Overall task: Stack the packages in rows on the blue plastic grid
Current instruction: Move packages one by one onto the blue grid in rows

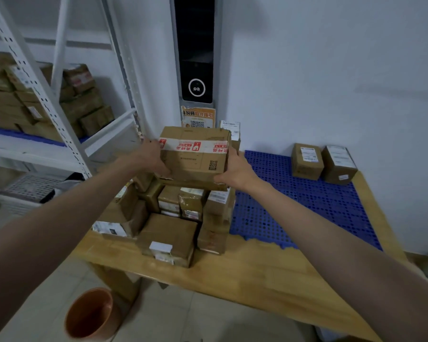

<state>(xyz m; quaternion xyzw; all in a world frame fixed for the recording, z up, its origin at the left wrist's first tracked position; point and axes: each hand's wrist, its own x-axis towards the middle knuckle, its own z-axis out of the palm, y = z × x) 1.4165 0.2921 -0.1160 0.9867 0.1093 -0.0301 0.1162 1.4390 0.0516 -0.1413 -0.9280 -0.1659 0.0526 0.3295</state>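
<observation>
The box (194,154) is gripped at its sides by the left hand (148,156) and right hand (237,169); the pile (173,218) beneath could be toppled if snagged.

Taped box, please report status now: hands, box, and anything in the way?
Both hands grip taped box, above the pile. Blue grid holds two boxes at back. Path right looks clear.

Dim, even indoor light; soft blur throughout, wide-angle bending at the edges.
</observation>
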